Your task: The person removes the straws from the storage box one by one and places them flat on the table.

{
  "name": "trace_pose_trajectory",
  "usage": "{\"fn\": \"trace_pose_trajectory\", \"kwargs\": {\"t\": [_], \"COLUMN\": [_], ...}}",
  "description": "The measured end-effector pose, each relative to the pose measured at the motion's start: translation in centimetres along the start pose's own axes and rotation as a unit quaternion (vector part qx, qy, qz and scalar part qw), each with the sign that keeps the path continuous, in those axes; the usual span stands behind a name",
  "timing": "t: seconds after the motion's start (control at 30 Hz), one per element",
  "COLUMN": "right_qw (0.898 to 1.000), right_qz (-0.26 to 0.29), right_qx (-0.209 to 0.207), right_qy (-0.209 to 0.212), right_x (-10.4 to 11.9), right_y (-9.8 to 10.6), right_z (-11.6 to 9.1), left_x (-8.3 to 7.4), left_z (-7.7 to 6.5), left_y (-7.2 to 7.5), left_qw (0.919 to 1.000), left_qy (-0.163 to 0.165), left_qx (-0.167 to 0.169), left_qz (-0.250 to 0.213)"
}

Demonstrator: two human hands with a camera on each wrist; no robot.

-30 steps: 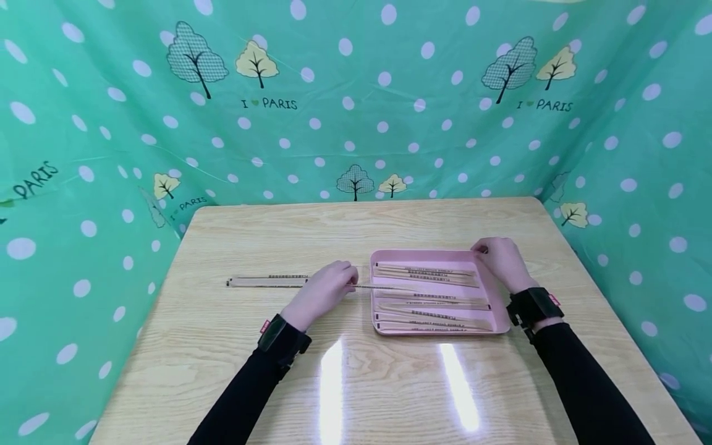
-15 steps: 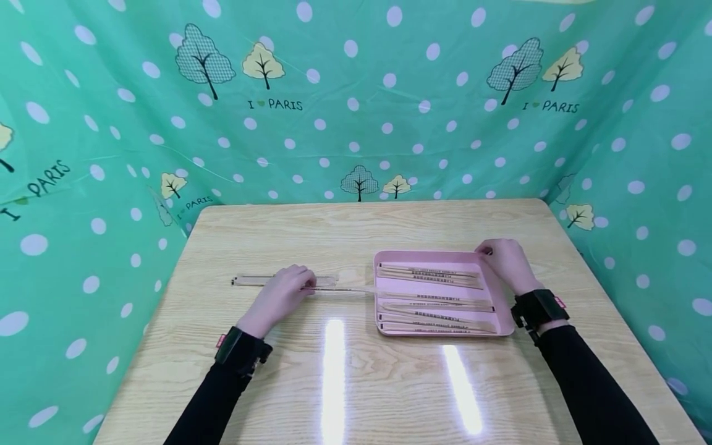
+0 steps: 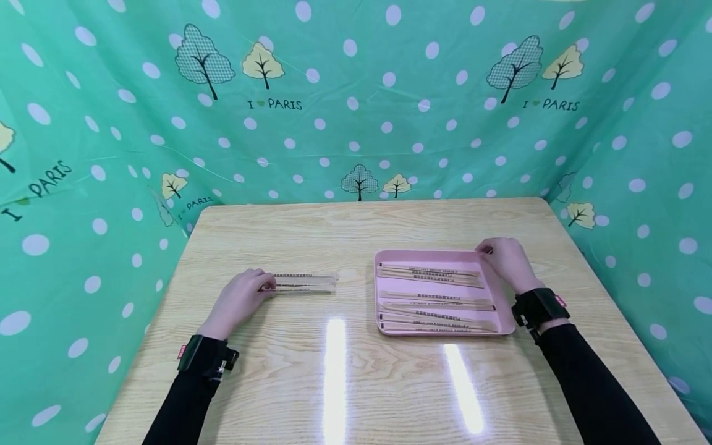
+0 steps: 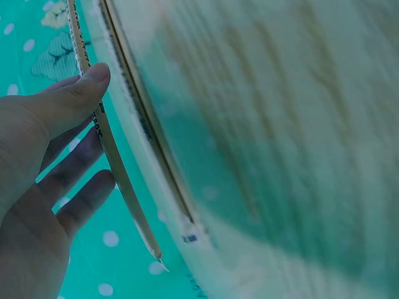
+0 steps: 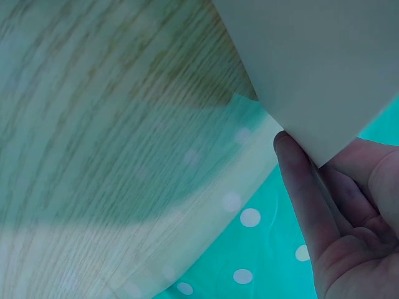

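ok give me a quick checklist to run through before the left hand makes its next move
1. Left hand pinching the wrapped stick: ok.
2. Held stick lined up with the other sticks on the table: ok, roughly parallel.
3. Held stick separate from the nearest of them: ok, a gap shows in the left wrist view.
4. Held stick touching the table: cannot tell from these angles.
5. Right hand on the pink tray: ok, gripping its far right corner.
6. Sticks inside the tray neatly aligned: not ok, some lie slightly askew.
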State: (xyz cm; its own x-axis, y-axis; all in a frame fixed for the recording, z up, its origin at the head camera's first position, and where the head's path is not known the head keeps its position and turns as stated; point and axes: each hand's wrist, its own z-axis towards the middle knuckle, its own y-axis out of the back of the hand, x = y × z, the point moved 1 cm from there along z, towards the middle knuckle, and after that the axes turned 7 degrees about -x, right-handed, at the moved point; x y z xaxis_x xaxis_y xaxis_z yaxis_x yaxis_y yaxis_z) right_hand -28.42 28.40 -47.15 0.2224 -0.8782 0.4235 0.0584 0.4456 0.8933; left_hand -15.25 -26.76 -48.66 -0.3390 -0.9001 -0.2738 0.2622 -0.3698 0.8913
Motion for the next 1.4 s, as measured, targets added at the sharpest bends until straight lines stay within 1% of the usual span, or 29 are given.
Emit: {"fn": "trace_pose_trajectory", "kwargs": {"t": [0.23,0.37,0.57,0.87,1.17,1.4], "right_qw": [1.000,1.000,1.000,1.000,1.000,1.000], "right_qz": [-0.002,-0.002,0.003,0.002,0.002,0.000], "right_qx": [0.001,0.000,-0.002,-0.003,-0.007,-0.006], "right_qy": [0.003,0.001,-0.001,-0.007,-0.005,-0.009], "right_x": [-0.2,-0.3,-0.2,-0.3,-0.1,-0.2], "right_y": [-0.1,-0.1,-0.1,-0.3,-0.3,-0.2], "right_z": [0.0,0.1,0.1,0.0,-0.2,-0.1], "left_x": [1.0,1.2,1.2,0.9,0.6,0.6], "left_z": [-0.3,-0.3,-0.3,-0.4,-0.5,-0.2], "left_y": [-0.2,-0.4,-0.4,-0.3,-0.3,-0.7], "left_qw": [0.9997,0.9994,0.9992,0.9992,0.9997,0.9993], "left_qy": [0.020,0.027,0.035,0.036,0.025,0.033], "left_qx": [0.014,0.019,0.020,0.017,0.005,0.015], "left_qz": [0.003,0.008,0.006,0.010,0.000,0.001]}}
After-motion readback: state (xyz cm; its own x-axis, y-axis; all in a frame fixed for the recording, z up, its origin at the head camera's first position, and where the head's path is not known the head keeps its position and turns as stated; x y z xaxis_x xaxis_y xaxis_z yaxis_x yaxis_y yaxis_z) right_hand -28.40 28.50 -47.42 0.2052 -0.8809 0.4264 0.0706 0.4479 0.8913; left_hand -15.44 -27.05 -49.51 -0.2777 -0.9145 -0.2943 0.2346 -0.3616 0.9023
